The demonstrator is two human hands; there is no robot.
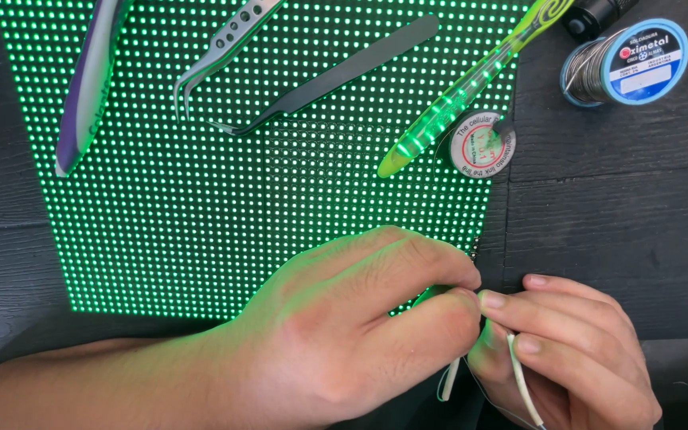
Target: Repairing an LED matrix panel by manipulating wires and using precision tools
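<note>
Head view: left hand (344, 334) and right hand (575, 350) pinch a thin white wire (519, 374) together, fingers closed, at the green LED panel's (201, 199) lower right corner.

Single head view, steeply downward, close over lit panel (240, 199) on table (615, 215).

Dark, black-stained wooden tabletop (623, 215) with visible grain and plank seams, filling the whole view, tinted by bright green glow from a lit dot panel (201, 183) lying flat on it.
</note>
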